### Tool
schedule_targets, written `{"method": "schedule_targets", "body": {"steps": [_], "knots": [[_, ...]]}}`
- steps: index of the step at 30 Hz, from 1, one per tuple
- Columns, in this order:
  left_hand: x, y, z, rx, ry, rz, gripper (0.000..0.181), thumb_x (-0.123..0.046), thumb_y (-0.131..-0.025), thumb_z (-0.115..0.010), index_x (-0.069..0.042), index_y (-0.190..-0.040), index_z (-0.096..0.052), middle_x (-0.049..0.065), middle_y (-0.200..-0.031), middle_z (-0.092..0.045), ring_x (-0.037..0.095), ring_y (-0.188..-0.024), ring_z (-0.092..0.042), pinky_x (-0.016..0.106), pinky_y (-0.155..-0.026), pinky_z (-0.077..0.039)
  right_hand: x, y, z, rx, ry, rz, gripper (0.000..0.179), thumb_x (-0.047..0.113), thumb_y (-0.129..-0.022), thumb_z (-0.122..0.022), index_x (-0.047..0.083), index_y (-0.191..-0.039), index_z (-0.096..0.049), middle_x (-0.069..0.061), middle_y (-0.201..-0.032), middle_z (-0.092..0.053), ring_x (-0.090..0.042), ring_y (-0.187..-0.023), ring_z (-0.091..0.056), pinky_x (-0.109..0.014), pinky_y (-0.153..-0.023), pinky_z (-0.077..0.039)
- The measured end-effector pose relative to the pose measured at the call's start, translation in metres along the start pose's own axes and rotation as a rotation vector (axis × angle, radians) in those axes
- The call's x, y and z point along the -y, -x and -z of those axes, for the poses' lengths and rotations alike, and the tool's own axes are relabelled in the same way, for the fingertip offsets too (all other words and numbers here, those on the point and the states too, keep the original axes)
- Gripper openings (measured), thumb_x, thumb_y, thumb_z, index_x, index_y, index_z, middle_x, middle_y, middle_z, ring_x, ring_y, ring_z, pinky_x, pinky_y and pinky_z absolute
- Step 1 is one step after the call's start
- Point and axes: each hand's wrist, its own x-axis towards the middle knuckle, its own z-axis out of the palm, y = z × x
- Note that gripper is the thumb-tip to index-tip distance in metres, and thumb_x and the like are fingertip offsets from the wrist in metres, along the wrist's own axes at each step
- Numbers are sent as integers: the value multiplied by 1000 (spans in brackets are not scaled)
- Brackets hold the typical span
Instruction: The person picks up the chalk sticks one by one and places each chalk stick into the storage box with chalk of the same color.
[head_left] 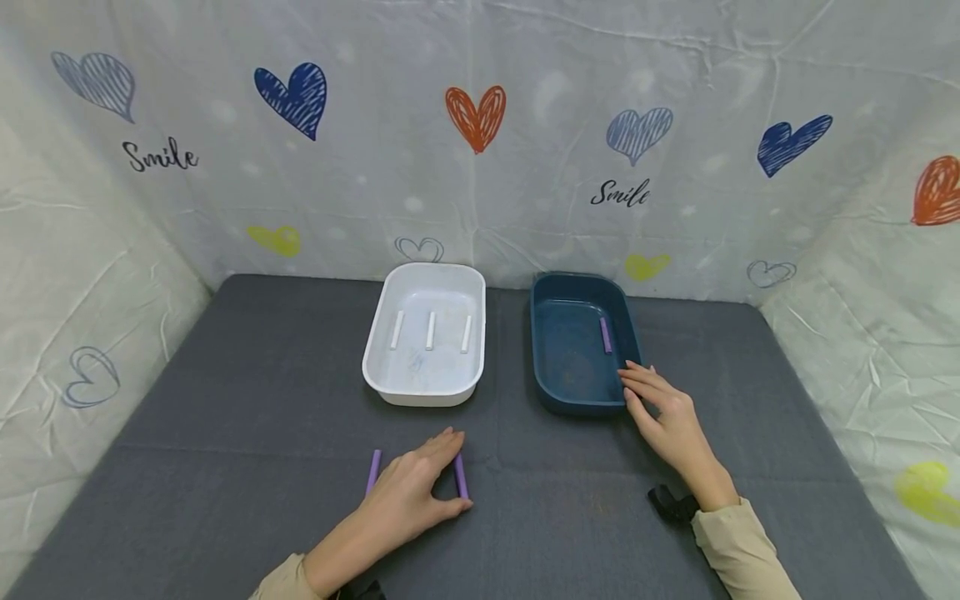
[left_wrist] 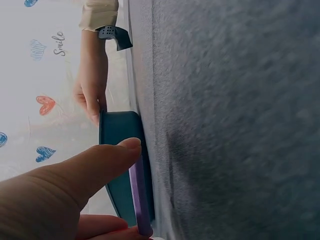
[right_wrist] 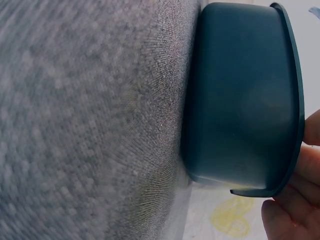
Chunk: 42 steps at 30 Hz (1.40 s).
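Note:
My left hand pinches a purple chalk stick lengthwise above the dark cloth, thumb at one end and a finger at the other, as the left wrist view shows. Another purple chalk stick lies just left of that hand, partly hidden by it. My right hand rests its fairly straight fingers on the near right rim of a dark blue tray. Inside this tray, toward its right side, lies one purple chalk stick.
Left of the blue tray stands a white tray holding three white sticks set side by side. Both trays stand at the back of the table, near a pale curtain printed with hearts.

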Motion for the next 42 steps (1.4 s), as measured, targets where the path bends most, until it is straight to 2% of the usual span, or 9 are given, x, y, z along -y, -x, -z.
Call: {"method": "schedule_targets", "body": {"steps": [9,16,25,35,42], "knots": [[-1,-14,6,-6,-11,-41,77,-21,-71,-91,10,-133,-57,26,-134,-58,39,-122,-57,52,-96,-50,2,-2,-1,-2,-9,9,24,-9,-87,-67,-10,-110,-71,-22,-120,-67,-36,-120,-60,-50,-107,-37],[-2,-23,8,-9,0,-50,79,-22,-70,-92,10,-133,-57,24,-135,-58,35,-127,-54,50,-97,-49,2,-2,-2,4,-5,1,23,-8,-87,-67,-10,-110,-71,-22,-120,-67,-36,-120,-60,-50,-107,-37],[-4,-37,8,-9,33,-48,79,-23,-70,-91,8,-134,-57,24,-135,-58,32,-125,-57,48,-96,-51,2,-3,-2,-4,-5,14,24,-9,-87,-67,-10,-110,-71,-22,-119,-67,-36,-120,-60,-50,-107,-37],[-14,-54,16,-22,20,-65,80,-28,-70,-91,7,-134,-58,23,-135,-58,32,-125,-57,47,-98,-50,2,-1,-1,4,-4,-2,24,-8,-88,-67,-9,-111,-71,-21,-120,-67,-34,-121,-60,-52,-107,-37],[-19,-65,21,-2,36,-55,81,-29,-73,-90,6,-137,-55,23,-139,-54,32,-127,-55,46,-99,-49,1,0,0,-5,-13,9,24,-9,-88,-66,-9,-112,-71,-21,-120,-67,-35,-121,-59,-51,-108,-37]]}}
